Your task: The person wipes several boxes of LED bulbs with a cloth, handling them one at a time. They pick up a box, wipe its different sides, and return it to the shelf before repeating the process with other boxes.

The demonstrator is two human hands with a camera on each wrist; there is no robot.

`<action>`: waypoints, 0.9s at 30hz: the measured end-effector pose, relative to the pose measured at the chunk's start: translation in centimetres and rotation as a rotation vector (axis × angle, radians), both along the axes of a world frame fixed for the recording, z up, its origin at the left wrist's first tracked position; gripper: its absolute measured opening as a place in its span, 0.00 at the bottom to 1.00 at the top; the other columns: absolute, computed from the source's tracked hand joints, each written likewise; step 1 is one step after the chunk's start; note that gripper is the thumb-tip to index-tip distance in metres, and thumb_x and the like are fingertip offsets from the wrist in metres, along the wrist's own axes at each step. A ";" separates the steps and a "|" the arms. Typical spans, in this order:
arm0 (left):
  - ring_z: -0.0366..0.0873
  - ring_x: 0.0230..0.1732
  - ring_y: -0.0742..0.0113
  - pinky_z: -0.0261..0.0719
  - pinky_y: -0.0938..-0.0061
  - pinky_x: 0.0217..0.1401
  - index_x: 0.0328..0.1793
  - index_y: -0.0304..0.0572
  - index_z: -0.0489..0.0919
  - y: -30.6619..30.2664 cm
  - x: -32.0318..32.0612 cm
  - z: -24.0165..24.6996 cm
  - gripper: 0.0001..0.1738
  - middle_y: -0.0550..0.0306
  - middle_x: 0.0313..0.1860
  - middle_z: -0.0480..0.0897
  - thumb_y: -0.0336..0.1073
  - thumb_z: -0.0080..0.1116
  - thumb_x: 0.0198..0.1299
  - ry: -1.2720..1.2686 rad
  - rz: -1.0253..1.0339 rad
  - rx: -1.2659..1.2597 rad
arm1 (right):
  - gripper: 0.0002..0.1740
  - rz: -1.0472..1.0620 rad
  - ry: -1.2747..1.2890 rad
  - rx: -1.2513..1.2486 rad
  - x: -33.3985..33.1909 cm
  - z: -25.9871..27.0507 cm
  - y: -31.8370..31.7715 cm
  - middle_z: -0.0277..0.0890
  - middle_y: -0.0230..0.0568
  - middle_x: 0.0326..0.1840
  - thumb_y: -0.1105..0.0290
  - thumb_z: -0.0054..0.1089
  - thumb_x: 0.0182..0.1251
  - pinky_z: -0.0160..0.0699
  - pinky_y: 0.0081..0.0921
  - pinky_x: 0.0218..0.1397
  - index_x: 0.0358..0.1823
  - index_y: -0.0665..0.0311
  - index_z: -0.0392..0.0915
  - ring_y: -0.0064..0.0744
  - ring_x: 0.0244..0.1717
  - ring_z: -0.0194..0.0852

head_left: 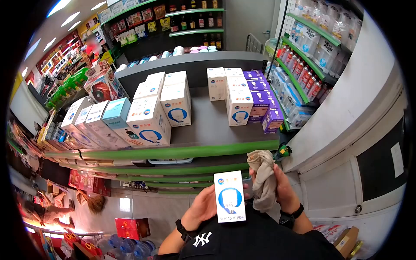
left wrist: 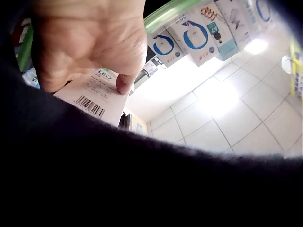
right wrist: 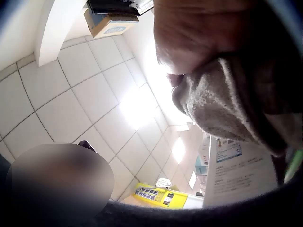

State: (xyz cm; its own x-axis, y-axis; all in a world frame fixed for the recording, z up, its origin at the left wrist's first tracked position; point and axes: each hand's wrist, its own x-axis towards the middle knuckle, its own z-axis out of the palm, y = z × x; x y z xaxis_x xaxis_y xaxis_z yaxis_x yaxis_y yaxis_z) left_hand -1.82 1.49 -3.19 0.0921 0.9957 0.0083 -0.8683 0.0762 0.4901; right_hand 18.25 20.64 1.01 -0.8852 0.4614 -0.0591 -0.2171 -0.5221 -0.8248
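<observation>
The left hand grips a white cardboard box with blue bulb print, fingers box-width apart; its front faces the wearer, long axis near-to-far; right of it, the right hand clutches a crumpled beige cloth, fingers curled.

Both hands before torso — gripping

Interior of a shop. Boxed light bulbs stand grouped on a green-edged display shelf; bottles and packets fill the racks behind, and spray cans line green-edged shelves at the right.
</observation>
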 end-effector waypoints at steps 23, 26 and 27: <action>0.78 0.73 0.63 0.77 0.64 0.77 0.89 0.35 0.62 3.0 0.7 -0.5 0.47 0.51 0.75 0.79 0.59 0.66 0.79 0.540 0.330 -0.034 | 0.25 -0.615 -0.106 1.537 -5.0 4.6 -0.3 0.74 0.46 0.56 0.72 0.81 0.63 0.84 0.33 0.51 0.62 0.61 0.86 0.42 0.48 0.81; 0.78 0.79 0.59 0.75 0.61 0.82 0.89 0.33 0.62 2.0 -0.4 -0.7 0.67 0.47 0.81 0.78 0.73 0.78 0.59 0.497 0.227 0.033 | 0.19 -0.560 -0.124 1.089 -4.7 4.5 1.2 0.73 0.46 0.59 0.65 0.74 0.77 0.80 0.34 0.61 0.62 0.67 0.83 0.40 0.54 0.79; 0.77 0.81 0.57 0.74 0.59 0.84 0.92 0.33 0.58 1.8 -0.8 -0.9 0.75 0.46 0.82 0.77 0.78 0.79 0.53 0.449 0.168 -0.004 | 0.20 -0.540 -0.153 1.073 -4.7 4.2 1.6 0.73 0.46 0.60 0.62 0.70 0.81 0.78 0.35 0.64 0.63 0.68 0.81 0.40 0.57 0.78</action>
